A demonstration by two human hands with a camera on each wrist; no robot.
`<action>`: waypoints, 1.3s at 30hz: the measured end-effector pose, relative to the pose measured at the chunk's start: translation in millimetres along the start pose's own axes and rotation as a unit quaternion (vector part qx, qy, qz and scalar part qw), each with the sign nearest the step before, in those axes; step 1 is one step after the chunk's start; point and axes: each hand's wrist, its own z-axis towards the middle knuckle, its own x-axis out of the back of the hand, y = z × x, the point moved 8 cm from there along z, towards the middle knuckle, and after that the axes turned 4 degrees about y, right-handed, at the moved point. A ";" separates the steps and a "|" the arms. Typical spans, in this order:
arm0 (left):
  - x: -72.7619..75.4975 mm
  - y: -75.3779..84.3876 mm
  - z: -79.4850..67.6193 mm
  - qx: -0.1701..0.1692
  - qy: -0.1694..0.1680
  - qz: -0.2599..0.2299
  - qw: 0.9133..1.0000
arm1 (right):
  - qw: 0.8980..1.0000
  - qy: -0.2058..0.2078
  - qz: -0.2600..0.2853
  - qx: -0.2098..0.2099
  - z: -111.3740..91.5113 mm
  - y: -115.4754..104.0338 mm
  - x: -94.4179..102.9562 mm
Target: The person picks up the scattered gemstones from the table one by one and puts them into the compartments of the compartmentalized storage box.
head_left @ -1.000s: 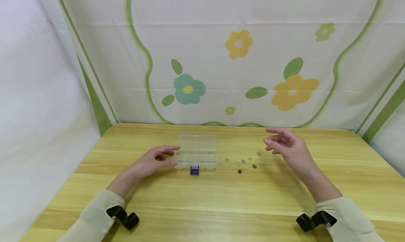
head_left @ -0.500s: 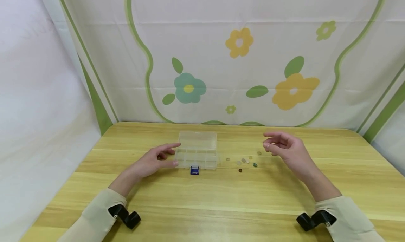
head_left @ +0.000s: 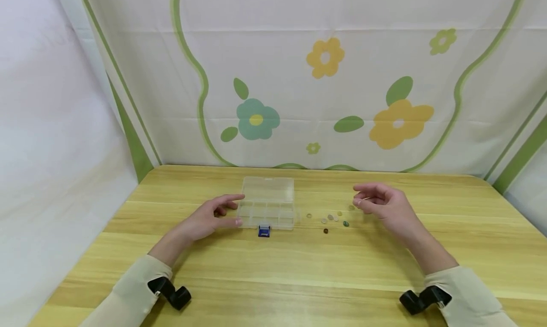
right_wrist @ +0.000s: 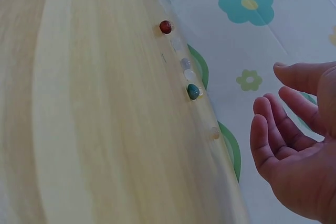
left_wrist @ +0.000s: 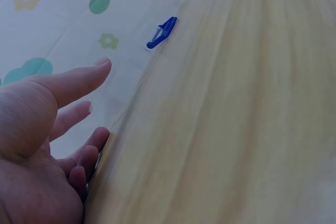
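A clear plastic compartment box (head_left: 272,216) stands with its lid (head_left: 268,190) raised at the back and a blue latch (head_left: 264,231) at its front. My left hand (head_left: 202,221) is at the box's left side, thumb and index finger apart with the tips right at the edge. Small polished stones lie to the right of the box, among them a dark red one (right_wrist: 166,27), a green one (right_wrist: 193,92) and several pale ones. Over the rightmost stones hovers my right hand (head_left: 389,208), fingers loosely bent; the right wrist view shows nothing between thumb and fingers.
The wooden table (head_left: 282,279) runs back to a white curtain (head_left: 273,80) printed with flowers. Another white curtain (head_left: 55,127) hangs at the left. Black wrist cameras (head_left: 171,293) sit on both sleeves.
My right hand has come down and slightly left, closer to the stones. The box's lid appears a little higher than a second ago, while my left hand stays at the box's side.
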 end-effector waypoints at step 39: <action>4.0 4.6 -8.4 0.002 0.001 0.015 1.000 | 0.990 -0.104 -0.079 -0.060 -6.0 8.7 -27.8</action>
